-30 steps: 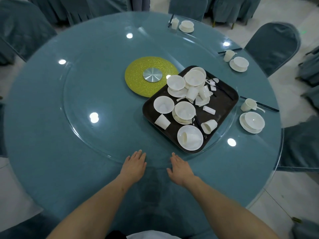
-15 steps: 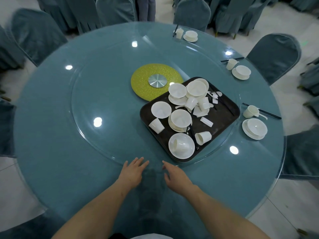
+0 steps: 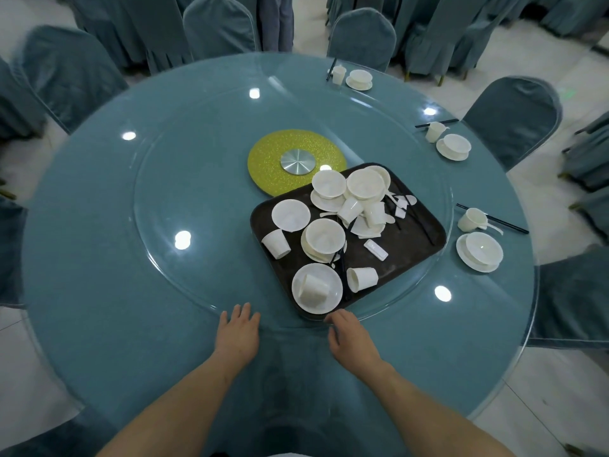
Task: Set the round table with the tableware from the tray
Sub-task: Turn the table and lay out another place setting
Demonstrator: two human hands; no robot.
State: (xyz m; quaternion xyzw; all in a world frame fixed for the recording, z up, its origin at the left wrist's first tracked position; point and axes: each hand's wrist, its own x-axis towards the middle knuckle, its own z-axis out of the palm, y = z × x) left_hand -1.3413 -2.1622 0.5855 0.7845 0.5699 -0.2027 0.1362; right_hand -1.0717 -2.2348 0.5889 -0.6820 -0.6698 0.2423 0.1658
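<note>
A dark tray (image 3: 418,240) sits on the glass turntable (image 3: 184,285) of the round teal table (image 3: 85,324). It holds several white bowls, saucers, cups, spoons and black chopsticks. Nearest me is a plate (image 3: 331,300) with a cup lying on it, and another cup (image 3: 362,279) on its side. My left hand (image 3: 238,331) lies flat with straight fingers at the turntable's near rim. My right hand (image 3: 351,334) rests at the same rim, fingertips just below the tray's near corner. Neither hand holds anything.
Three place settings stand along the table's right side: bowl on saucer (image 3: 479,251) with cup and chopsticks, another (image 3: 454,146), and a far one (image 3: 360,79). A yellow disc (image 3: 263,159) marks the turntable's centre. Covered chairs (image 3: 512,117) ring the table.
The tray has swung left and nearer to me with the turntable. Both hands have stayed at its near rim, the right hand now close to the tray's corner.
</note>
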